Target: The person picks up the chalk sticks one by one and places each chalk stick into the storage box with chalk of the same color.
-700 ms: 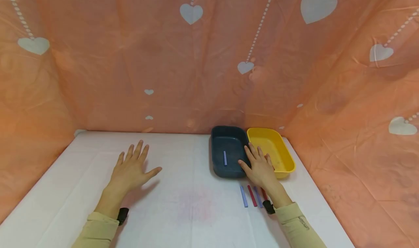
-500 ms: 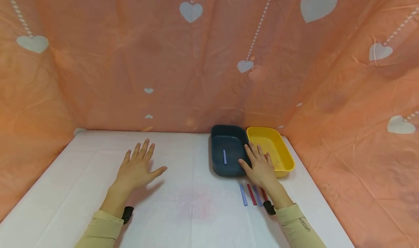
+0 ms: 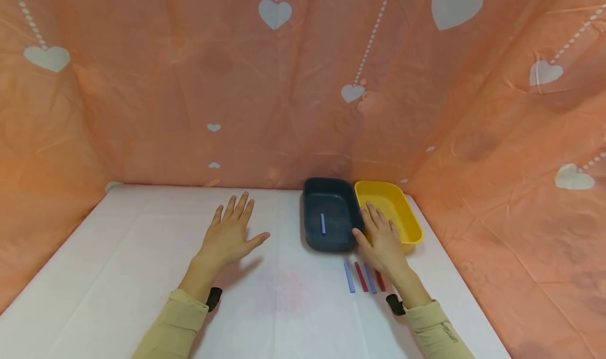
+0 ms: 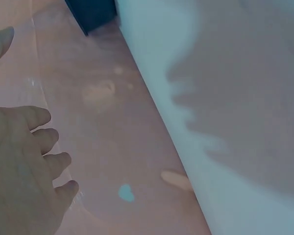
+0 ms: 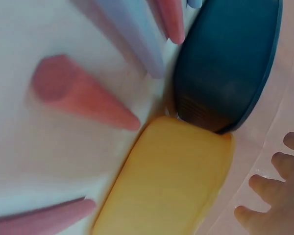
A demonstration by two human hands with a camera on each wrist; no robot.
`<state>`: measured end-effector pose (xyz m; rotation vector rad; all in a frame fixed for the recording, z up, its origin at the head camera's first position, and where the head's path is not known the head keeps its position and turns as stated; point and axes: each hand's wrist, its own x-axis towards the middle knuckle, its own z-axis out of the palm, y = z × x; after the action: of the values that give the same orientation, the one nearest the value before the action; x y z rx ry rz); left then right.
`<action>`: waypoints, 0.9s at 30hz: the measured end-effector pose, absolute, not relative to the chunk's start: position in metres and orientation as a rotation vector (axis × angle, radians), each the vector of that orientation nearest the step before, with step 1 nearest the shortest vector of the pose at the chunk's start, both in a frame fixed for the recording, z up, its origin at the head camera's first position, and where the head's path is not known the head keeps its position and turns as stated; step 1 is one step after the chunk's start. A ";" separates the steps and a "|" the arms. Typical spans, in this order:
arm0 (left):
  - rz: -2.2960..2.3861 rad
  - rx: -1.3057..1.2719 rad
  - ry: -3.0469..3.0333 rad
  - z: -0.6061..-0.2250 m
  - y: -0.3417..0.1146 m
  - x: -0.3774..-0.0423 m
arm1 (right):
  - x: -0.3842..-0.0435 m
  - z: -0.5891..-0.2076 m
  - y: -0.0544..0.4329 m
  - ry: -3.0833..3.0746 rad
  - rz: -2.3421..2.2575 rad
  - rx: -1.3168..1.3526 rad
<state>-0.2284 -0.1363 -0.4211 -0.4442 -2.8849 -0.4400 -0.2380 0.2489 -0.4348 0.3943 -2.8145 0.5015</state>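
My left hand (image 3: 227, 243) hovers above the white cloth left of the trays, fingers spread and straight, holding nothing. My right hand (image 3: 384, 246), its fingers also extended, is over the near end of the yellow tray (image 3: 415, 227), beside the dark blue tray (image 3: 310, 238). One blue chalk stick (image 3: 323, 224) lies inside the dark tray. In front of the trays lie a blue chalk stick (image 3: 349, 277), a red chalk stick (image 3: 361, 277) and several others. The right wrist view also shows a pinkish-red stick (image 5: 44, 218) at lower left. My right hand hides part of the yellow tray.
White cloth (image 3: 142, 253) covers the table, with a faint purple-pink smudge (image 3: 279, 293) near the middle. An orange curtain (image 3: 156, 101) printed with hearts stands behind and on both sides. Both trays stand close together at the back right.
My left hand has moved to the right, fingers still spread. My right hand has shifted slightly right. The whole head view has moved a little, and the chalk sticks lie in the same places.
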 end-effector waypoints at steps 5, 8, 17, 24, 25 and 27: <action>-0.453 -0.471 -2.871 -0.415 -0.112 -0.236 | -0.231 -0.431 0.261 -2.750 0.533 0.407; -0.455 -0.486 -2.866 -0.413 -0.097 -0.239 | -0.227 -0.429 0.269 -2.731 0.577 0.398; -0.452 -0.553 -2.884 -0.418 -0.058 -0.247 | -0.208 -0.430 0.292 -2.630 0.723 0.299; -0.458 -0.574 -2.912 -0.429 -0.036 -0.255 | -0.198 -0.440 0.312 -2.458 0.783 0.318; -0.464 -0.578 -2.910 -0.430 -0.034 -0.256 | -0.197 -0.441 0.315 -2.444 0.793 0.316; -0.466 -0.584 -2.912 -0.431 -0.028 -0.259 | -0.194 -0.444 0.321 -2.440 0.833 0.305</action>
<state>-0.2585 -0.0283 -0.4313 -0.5843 -2.9118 -0.4665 -0.1944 0.3209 -0.4437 0.3052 -2.4405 0.8334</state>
